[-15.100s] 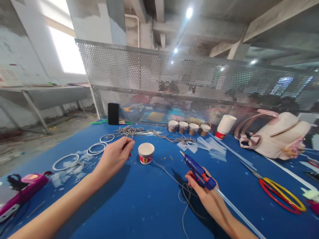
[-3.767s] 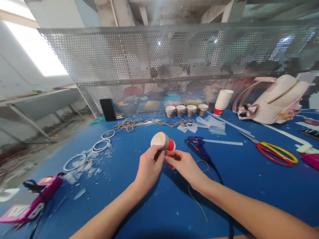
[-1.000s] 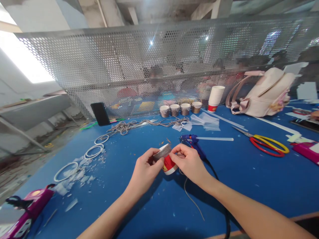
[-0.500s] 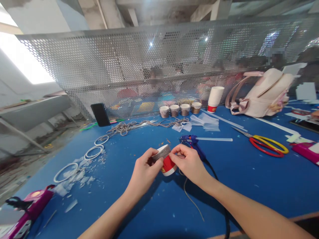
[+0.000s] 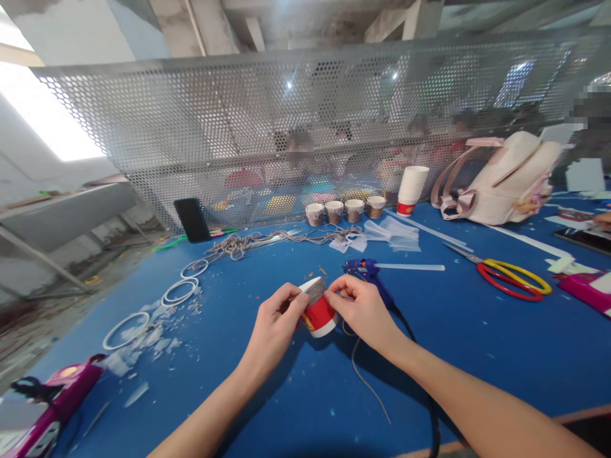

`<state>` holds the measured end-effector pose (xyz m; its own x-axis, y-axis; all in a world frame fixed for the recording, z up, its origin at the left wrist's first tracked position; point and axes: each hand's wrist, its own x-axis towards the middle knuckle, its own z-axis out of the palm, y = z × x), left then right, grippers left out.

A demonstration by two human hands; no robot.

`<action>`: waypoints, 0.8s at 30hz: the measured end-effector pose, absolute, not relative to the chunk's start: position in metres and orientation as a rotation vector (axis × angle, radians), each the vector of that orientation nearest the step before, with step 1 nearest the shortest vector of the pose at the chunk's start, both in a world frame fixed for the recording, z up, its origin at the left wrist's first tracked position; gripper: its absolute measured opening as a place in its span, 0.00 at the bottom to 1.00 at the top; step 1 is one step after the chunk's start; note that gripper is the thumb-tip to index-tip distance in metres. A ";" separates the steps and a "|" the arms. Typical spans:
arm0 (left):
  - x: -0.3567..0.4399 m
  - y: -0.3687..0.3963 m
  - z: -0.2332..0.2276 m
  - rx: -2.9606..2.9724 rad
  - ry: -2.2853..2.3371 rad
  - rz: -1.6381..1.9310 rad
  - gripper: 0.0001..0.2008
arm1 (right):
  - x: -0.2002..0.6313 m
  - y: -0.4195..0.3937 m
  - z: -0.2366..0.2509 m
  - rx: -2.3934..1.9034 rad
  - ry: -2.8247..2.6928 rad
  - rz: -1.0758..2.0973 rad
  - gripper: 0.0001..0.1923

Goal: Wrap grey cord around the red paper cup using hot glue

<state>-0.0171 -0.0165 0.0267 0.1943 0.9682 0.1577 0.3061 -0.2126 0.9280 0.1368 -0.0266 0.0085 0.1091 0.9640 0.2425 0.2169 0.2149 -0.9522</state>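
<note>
Tilted between my hands is a red and white paper cup [image 5: 321,315], with grey-brown cord wound round the part near its rim. My left hand [image 5: 277,318] grips the cup from the left, thumb on its side. On the cup's right side, my right hand [image 5: 359,312] pinches the cord at the wrapped edge. The loose tail of the cord [image 5: 365,380] hangs from under my right hand and trails over the blue table [image 5: 286,407]. Just behind my right hand lies a blue glue gun [image 5: 365,267] with a clear glue stick in its back.
Several cord-wrapped cups [image 5: 334,212] and a stack of paper cups [image 5: 412,187] stand along the perforated metal screen [image 5: 214,140]. Scissors [image 5: 510,280] lie right, beside a pink backpack [image 5: 506,181]. White rings [image 5: 126,331], tangled cord [image 5: 238,245] and a phone [image 5: 191,219] are left.
My left thumb and fingers have shifted up and left on the cup, so more of its red side shows. My right hand has barely moved.
</note>
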 end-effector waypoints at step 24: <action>-0.023 -0.009 0.022 1.702 1.084 0.985 0.15 | 0.141 -0.017 0.001 -1.133 -1.194 1.086 0.07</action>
